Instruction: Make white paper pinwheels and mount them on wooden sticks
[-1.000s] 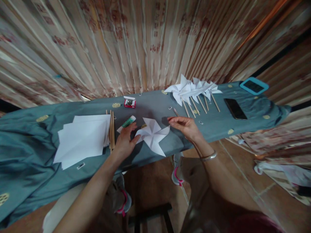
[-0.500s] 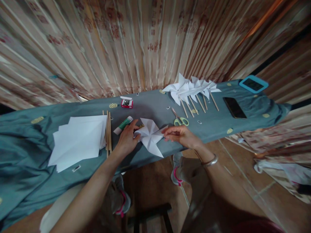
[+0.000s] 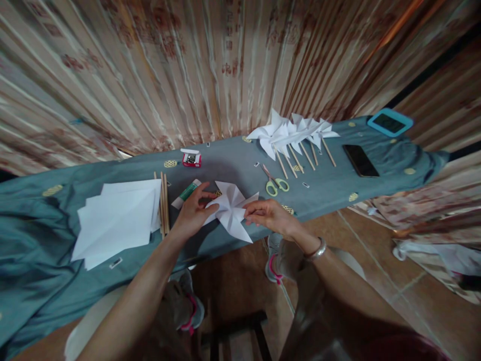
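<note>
A white paper pinwheel (image 3: 230, 209) with folded blades lies between my hands, just above or on the cloth. My left hand (image 3: 194, 208) grips its left blade, thumb on top and the index finger raised. From the right, my right hand (image 3: 272, 216) pinches the pinwheel's right side with closed fingertips; what exactly lies under them is hidden. No stick shows on this pinwheel. Left of my left hand is a green and white glue stick (image 3: 187, 193). Scissors with yellow-green handles (image 3: 277, 186) lie behind my right hand.
Left on the cloth-covered table (image 3: 221, 160) are stacked white paper sheets (image 3: 116, 215) and several wooden sticks (image 3: 164, 200). A small red box (image 3: 192, 158) stands open behind. Finished pinwheels on sticks (image 3: 293, 135), a phone (image 3: 361, 160) and a blue-framed device (image 3: 391, 122) lie right.
My right hand has moved slightly left, its fingertips closer to the pinwheel's middle. My left fingers have lifted and spread a little. The whole view has shifted slightly.
</note>
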`<state>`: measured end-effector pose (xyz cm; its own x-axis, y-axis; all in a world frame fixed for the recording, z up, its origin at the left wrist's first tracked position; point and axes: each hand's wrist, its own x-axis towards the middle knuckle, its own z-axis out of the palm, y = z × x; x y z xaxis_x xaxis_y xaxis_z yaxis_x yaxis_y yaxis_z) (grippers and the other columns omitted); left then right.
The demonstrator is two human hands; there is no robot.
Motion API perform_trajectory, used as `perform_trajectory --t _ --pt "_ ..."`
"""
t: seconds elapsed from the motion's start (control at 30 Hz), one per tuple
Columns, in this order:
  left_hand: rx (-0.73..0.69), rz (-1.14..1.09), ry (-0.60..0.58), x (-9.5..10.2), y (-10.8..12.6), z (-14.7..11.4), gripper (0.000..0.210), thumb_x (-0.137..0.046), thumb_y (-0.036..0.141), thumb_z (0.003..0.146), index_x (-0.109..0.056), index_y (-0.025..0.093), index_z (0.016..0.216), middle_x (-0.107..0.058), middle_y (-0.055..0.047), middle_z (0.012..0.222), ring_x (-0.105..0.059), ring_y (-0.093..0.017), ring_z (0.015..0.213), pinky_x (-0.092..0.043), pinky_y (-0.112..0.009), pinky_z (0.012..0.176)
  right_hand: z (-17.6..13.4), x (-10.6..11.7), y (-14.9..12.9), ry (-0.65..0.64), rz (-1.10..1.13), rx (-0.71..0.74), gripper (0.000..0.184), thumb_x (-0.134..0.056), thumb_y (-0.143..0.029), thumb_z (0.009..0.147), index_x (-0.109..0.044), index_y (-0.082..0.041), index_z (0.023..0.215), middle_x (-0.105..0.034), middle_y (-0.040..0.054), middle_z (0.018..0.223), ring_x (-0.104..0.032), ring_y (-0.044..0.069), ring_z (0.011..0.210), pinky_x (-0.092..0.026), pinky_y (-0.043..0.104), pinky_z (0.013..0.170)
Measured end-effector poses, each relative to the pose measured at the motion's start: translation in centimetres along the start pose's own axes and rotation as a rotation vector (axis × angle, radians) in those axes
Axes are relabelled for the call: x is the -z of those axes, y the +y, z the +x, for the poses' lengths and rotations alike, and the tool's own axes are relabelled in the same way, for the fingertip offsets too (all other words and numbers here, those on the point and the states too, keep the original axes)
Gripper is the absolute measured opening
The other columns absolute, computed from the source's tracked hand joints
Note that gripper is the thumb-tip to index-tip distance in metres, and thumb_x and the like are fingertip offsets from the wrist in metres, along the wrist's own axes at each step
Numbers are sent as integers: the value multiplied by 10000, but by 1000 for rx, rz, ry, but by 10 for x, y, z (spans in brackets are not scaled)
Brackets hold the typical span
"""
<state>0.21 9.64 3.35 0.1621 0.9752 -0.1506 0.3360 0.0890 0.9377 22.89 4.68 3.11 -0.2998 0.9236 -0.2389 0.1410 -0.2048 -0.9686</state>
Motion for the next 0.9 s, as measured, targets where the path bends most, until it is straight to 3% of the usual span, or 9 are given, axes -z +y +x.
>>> perform_trajectory --t 0.2,0.33,0.47,0.67,0.77,0.9 --pt "173 -365 -14 -1 2 -5 623 -695 299 626 -529 184 1215 -676 -64 1042 -653 -180 794 -506 -306 691 0 1 1 31 -43 40 161 -711 -326 711 -668 -172 734 -706 42 862 -653 137 673 -478 239 562" --pt "275 -515 -78 -3 3 -11 559 -694 320 669 -541 177 1188 -695 -68 995 -676 -174 735 -525 -303 662 0 2 2 29 -109 107 139 -688 -319 729 -680 -182 753 -697 28 817 -643 151 717 -505 283 662" --pt "228 -470 -120 -4 1 -14 533 -731 388 646 -611 155 1110 -727 -74 955 -685 -209 842 -525 -307 729 2 3 4 26 -186 184 128 -663 -311 759 -686 -186 774 -703 32 832 -641 164 767 -509 310 753" --pt "138 -328 -112 -5 2 -18 586 -777 467 584 -668 140 1058 -722 -131 1068 -659 -308 986 -512 -388 828 -3 2 -1 -5 -313 261 99 -605 -242 833 -692 -196 841 -706 41 948 -650 169 835 -507 309 785" --pt "102 -282 -131 -5 5 -20 549 -746 441 625 -671 139 1076 -711 -136 1096 -648 -311 1012 -500 -396 849 -6 1 -9 -12 -381 292 108 -592 -225 855 -697 -203 861 -704 38 979 -647 166 868 -498 295 786" --pt "78 -265 -75 -7 7 -21 598 -796 332 561 -653 129 1105 -707 -120 1098 -651 -293 983 -485 -393 879 -9 -1 -19 -5 -389 329 116 -587 -218 865 -703 -208 864 -701 40 1028 -647 169 921 -488 292 811"
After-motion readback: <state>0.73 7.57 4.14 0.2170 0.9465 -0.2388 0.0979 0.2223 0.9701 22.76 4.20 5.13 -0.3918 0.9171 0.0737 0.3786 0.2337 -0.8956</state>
